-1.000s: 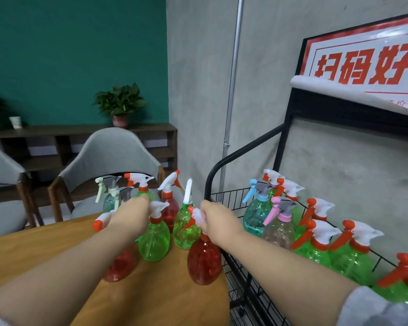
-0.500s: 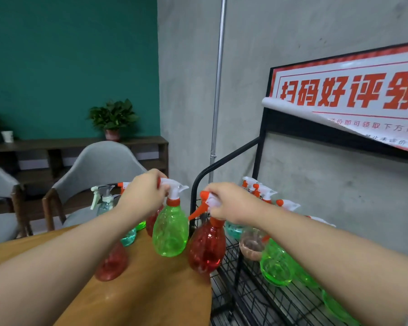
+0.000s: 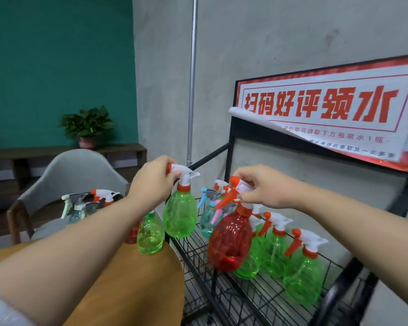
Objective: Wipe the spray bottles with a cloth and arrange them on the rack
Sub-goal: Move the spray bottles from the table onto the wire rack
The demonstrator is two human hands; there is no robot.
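Note:
My left hand (image 3: 152, 182) grips the white and orange spray head of a green spray bottle (image 3: 180, 215), which hangs in the air over the left end of the black wire rack (image 3: 257, 295). My right hand (image 3: 266, 187) pinches the spray head of a red spray bottle (image 3: 230, 241), held above the rack's shelf. Several green bottles (image 3: 303, 276) and a teal one (image 3: 207, 222) stand in a row on the rack. More bottles, one green (image 3: 150, 234), stand on the wooden table (image 3: 137, 285) at left. No cloth is in view.
A grey chair (image 3: 73, 172) stands behind the table. A red and white sign (image 3: 327, 114) tops the rack against the concrete wall. A potted plant (image 3: 87, 125) sits on a dark shelf by the green wall. A metal pipe (image 3: 192, 78) runs up the wall.
Both hands lifted a bottle off the table by its spray head and carried it right, over the rack. The view swung right, showing more of the rack and sign.

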